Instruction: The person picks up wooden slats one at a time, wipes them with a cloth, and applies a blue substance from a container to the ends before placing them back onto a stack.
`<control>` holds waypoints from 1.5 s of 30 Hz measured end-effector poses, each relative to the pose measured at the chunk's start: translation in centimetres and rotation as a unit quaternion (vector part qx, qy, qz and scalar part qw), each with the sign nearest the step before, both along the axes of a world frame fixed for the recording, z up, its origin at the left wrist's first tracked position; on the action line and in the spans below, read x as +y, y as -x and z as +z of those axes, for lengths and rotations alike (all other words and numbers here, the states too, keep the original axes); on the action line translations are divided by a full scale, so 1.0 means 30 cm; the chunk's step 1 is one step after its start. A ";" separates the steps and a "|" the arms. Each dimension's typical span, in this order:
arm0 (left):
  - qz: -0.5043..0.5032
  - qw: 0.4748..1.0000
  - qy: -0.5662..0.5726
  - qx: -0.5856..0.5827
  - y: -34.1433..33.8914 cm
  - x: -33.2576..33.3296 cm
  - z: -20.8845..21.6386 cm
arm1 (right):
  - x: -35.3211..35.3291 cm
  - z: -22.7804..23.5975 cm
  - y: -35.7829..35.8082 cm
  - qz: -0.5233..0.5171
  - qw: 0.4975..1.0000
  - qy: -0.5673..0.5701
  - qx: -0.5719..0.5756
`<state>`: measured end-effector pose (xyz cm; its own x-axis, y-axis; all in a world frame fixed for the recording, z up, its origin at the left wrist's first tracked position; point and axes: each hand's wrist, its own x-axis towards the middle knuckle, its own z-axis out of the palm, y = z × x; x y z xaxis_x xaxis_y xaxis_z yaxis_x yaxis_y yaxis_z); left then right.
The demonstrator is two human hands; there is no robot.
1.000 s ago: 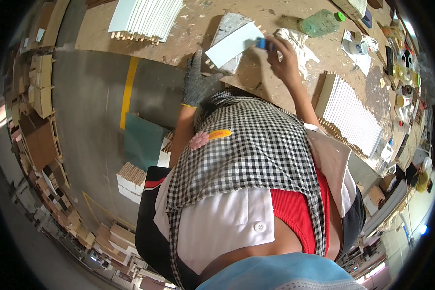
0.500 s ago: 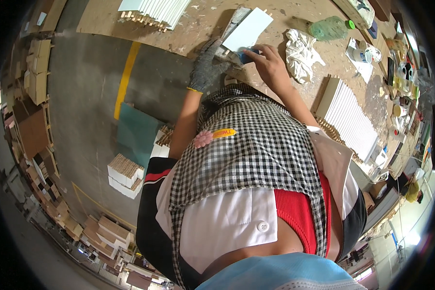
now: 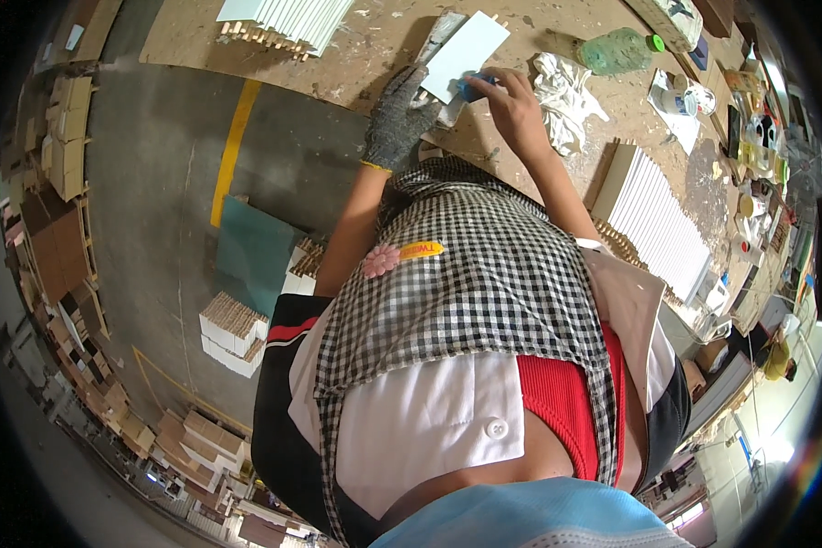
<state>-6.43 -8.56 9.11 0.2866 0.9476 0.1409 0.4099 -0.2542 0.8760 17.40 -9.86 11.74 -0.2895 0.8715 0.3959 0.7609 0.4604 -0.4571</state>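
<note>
A small white board with wooden pegs sticking out of its ends lies over a greyish block or pad on the workbench. My left hand, in a dark grey knitted glove with a yellow cuff, grips the board's near left end. My right hand is bare and pinches a small blue object against the board's near right edge; its exact kind is hidden by the fingers. Just right of that hand a crumpled white rag lies on the bench.
White pegged boards stand in a row at the far left of the bench; a longer row of boards stands at right. A green bottle lies behind the rag. Cups stand farther right. Stacked boards sit on the floor.
The blue object and my right hand have shifted slightly up along the board's edge. The left hand keeps its hold; the whole view has moved a little.
</note>
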 end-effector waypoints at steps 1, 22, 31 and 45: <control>0.001 1.000 0.007 -0.018 -0.002 -0.001 -0.006 | 0.002 0.001 -0.001 0.001 1.000 -0.001 0.000; 0.071 0.992 0.027 -0.099 -0.048 -0.046 -0.001 | 0.156 0.103 0.169 0.137 0.975 -0.029 -0.174; 0.102 0.925 0.164 -0.326 -0.058 -0.053 0.020 | 0.089 0.164 0.106 0.157 0.961 -0.002 -0.226; 0.110 0.992 0.008 -0.064 -0.012 -0.063 -0.030 | -0.080 0.148 -0.079 0.082 0.987 0.131 -0.048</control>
<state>-6.06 -10.44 8.21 0.0533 0.9877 0.1469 0.3396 -0.1562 0.9275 19.78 -12.27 16.17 -0.4600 0.8787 0.1272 0.7316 0.4563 -0.5064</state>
